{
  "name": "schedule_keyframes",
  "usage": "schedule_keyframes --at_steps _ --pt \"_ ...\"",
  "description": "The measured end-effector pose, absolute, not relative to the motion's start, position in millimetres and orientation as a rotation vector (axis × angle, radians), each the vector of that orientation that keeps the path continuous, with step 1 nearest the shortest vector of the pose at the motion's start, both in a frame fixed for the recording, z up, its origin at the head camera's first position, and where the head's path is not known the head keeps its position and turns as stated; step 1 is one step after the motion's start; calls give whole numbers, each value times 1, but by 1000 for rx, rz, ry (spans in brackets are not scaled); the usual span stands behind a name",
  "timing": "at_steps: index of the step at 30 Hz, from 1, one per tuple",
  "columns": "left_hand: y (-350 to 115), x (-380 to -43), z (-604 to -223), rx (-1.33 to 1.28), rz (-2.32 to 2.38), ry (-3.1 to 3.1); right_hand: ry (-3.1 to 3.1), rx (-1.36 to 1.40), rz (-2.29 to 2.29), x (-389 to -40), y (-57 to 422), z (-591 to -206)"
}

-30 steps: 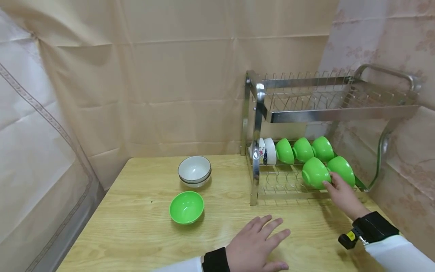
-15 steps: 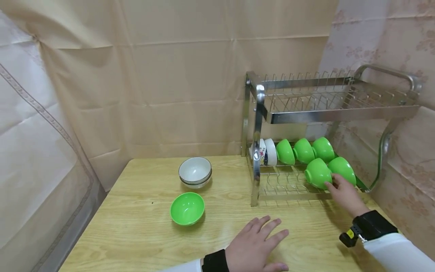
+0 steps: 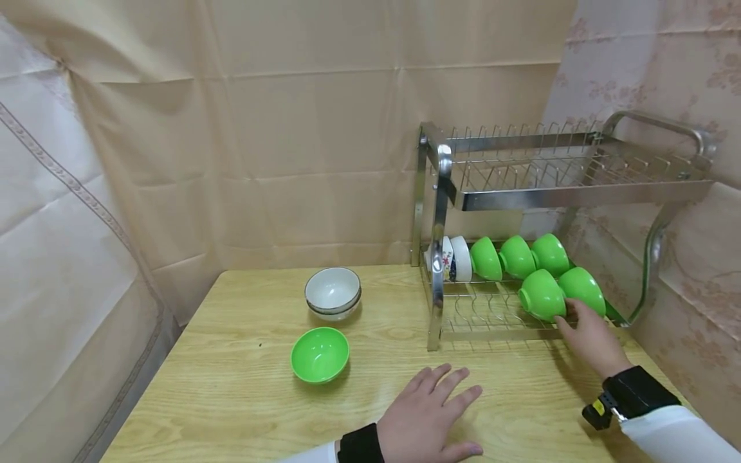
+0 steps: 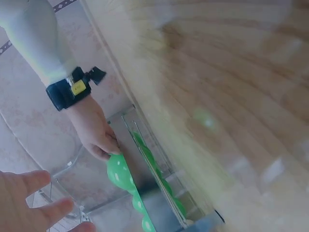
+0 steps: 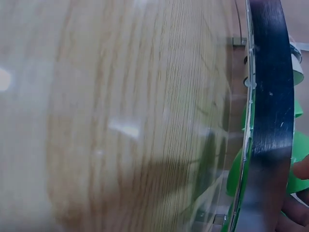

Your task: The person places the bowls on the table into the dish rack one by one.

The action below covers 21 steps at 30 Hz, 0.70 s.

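Observation:
In the head view my right hand (image 3: 592, 337) is at the lower tier of the dish rack, thumb and fingers at the rim of the front green bowl (image 3: 541, 296). That bowl stands on its side against another green bowl (image 3: 582, 289) at its right. The right wrist view shows the thumb (image 5: 301, 169) against green plastic, the fingers partly cut off by the frame edge. My left hand (image 3: 425, 415) is spread, palm down, over the front of the table and holds nothing. Its fingers (image 4: 53, 212) also show in the left wrist view.
The two-tier metal rack (image 3: 579, 196) stands at the right. Behind the front bowls are several green bowls (image 3: 517, 257) and white bowls (image 3: 461, 258). On the wooden table (image 3: 231, 386) are a green bowl (image 3: 320, 355) and stacked white bowls (image 3: 332, 289).
The front green bowl has shifted slightly right, toward its neighbour, with my right hand at its rim. My left hand has drifted a little to the left.

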<state>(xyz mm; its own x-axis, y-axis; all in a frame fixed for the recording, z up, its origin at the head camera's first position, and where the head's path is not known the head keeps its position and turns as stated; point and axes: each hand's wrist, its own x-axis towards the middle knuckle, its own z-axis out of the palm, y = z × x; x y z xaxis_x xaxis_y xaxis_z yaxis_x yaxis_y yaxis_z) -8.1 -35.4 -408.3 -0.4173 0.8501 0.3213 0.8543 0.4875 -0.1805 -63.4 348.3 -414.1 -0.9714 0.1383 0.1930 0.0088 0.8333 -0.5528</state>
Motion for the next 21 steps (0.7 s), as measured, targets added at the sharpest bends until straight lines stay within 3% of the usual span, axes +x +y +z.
schedule_keyframes --at_steps 12,21 --pt "-89 -17 -395 -1249 -210 -2604 -2665 -98 989 -23 321 -398" --pt "-122 -17 -401 -1084 -320 -2639 -2653 398 552 13 246 -395"
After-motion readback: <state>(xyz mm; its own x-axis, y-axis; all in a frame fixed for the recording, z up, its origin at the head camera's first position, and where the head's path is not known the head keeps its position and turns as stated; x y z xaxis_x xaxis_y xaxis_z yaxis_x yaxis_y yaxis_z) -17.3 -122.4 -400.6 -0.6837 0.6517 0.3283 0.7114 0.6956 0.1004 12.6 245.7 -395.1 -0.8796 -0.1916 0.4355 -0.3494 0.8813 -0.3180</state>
